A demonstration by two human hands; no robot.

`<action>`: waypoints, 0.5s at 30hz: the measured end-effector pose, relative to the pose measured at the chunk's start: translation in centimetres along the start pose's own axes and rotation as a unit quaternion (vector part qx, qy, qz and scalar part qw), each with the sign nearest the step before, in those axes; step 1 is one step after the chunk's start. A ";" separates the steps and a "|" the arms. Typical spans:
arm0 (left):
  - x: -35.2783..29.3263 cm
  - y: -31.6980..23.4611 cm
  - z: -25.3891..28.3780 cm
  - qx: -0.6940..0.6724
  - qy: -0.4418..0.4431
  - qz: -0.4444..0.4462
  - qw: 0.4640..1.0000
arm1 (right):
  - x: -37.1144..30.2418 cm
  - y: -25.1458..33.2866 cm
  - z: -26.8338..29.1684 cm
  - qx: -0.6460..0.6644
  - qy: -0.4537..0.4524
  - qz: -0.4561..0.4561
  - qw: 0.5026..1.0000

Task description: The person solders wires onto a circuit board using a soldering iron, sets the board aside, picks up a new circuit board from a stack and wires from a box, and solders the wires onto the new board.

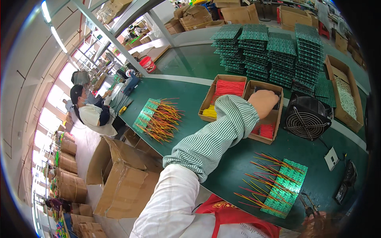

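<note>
Matt, wrinkled cloth makes up the sleeve (216, 137), while the bench (194, 111) shows a smooth finish with a soft sheen. Glossy boards (291, 179) catch the light beside wires (162, 123) in smooth, plastic-looking coating. Matt, creased cardboard forms the carton (125, 186); the fan (308, 107) pairs dull plastic with a shiny metal grille (304, 125), and the bucket (147, 63) is smooth plastic.

- The left hand (264, 104) reaches into a brown box (272, 117), its fingers hidden. Red bits (266, 131) lie there too.
- The next box (207, 98) has red wires (230, 88) and yellow wires (209, 112).
- The right hand (320, 224) looks dim and blurry, near a thin tool (309, 203).
- Two wire-covered green boards (293, 180) lie on the green table (238, 160).
- Behind the boxes stand tall stacks of boards (281, 51), near a black fan (305, 122).
</note>
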State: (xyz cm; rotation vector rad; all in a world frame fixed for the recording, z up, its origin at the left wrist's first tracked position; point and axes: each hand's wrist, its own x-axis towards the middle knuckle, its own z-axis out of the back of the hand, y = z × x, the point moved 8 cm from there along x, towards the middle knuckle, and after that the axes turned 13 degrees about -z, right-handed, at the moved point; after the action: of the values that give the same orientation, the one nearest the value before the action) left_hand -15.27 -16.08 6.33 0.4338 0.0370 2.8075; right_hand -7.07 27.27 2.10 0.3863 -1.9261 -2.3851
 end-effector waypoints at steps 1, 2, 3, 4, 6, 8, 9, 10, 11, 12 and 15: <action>-0.5 -0.9 0.8 0.017 0.007 -0.015 1.000 | 0.0 -0.5 0.3 -0.006 -0.010 -0.020 1.000; -0.9 -2.0 1.7 0.019 0.009 -0.013 1.000 | -0.1 -0.6 0.4 -0.005 -0.007 -0.020 1.000; -1.2 -3.0 2.3 0.042 0.034 -0.006 0.999 | -0.2 -0.5 0.5 -0.001 -0.006 -0.006 1.000; -2.0 -4.0 2.8 0.066 0.060 0.003 0.996 | -0.2 -0.3 0.5 0.003 -0.002 0.009 1.000; -3.6 -6.3 4.0 0.091 0.065 -0.021 0.994 | -0.2 -0.4 0.5 0.007 -0.002 0.011 1.000; -5.7 -8.5 3.5 0.070 0.172 -0.028 0.982 | -0.3 -0.4 0.5 0.008 -0.004 0.014 1.000; -6.7 -9.5 3.9 0.070 0.174 -0.026 0.982 | -0.2 -0.6 0.6 0.013 -0.004 0.010 1.000; -7.9 -10.4 3.9 0.074 0.202 -0.025 0.976 | -0.3 -0.7 0.7 0.017 -0.005 0.006 1.000; -8.7 -11.4 3.4 0.075 0.230 -0.026 0.970 | -0.4 -0.8 0.8 0.017 -0.006 0.004 1.000; -9.4 -12.1 2.6 0.074 0.230 -0.028 0.970 | -0.5 -0.6 0.7 0.006 -0.002 0.025 1.000; -13.2 -12.5 -3.4 0.028 0.278 0.006 0.960 | -0.7 0.3 0.4 0.016 0.017 0.048 0.999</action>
State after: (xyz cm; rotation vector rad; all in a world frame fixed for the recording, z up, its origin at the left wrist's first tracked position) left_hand -0.72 -7.96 -1.64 -0.3565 0.2340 2.8500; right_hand -6.46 27.68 2.63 0.3257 -1.9239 -2.2783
